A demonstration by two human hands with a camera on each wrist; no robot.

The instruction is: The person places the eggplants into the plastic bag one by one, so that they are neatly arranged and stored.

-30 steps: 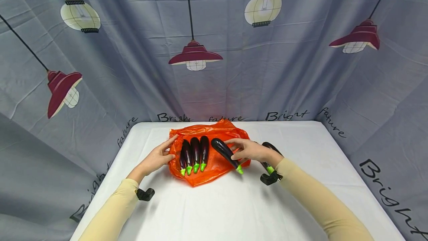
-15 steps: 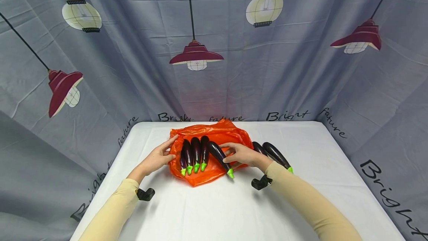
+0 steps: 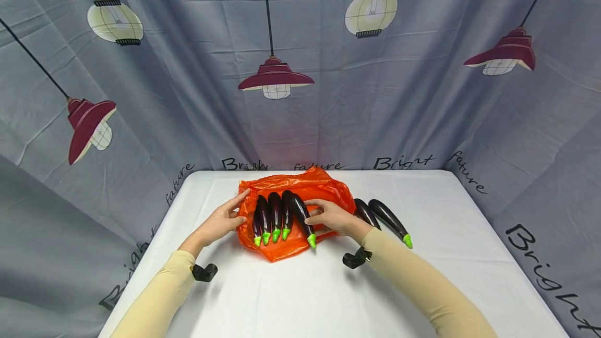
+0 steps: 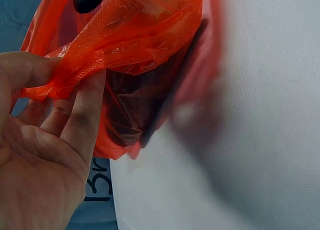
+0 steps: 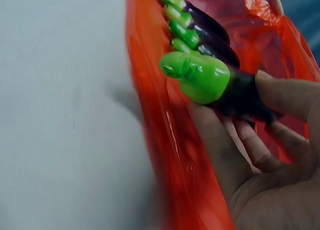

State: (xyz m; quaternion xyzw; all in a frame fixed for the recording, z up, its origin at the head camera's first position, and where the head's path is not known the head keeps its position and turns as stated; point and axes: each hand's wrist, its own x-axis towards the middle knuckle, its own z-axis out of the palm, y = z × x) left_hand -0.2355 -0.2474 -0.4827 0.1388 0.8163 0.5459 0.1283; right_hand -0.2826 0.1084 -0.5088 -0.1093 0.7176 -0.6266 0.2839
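An orange plastic bag [image 3: 324, 184] lies spread with its mouth toward me. Its left edge is pinched by my left hand [image 3: 218, 226]; in the left wrist view the thumb and fingers hold the folded film [image 4: 145, 25]. My right hand [image 3: 332, 217] grips a dark eggplant [image 3: 299, 210] with a bright green cap, over the bag's opening. Thumb and fingers wrap its body near the cap in the right wrist view. Several eggplants [image 3: 264, 218] rest side by side in the bag, just left of the held one, caps toward me.
Right of the bag, two more eggplants [image 3: 389, 219] lie on the white tabletop [image 3: 291, 301], one partly hidden by my right arm. A grey curtain [image 3: 319, 119] with printed lamps stands behind the table. Each wrist carries a black camera mount [image 3: 204, 273].
My right hand has moved left with the eggplant, bringing it beside those in the bag. The two eggplants at right have come out from behind my arm. The left hand has stayed put.
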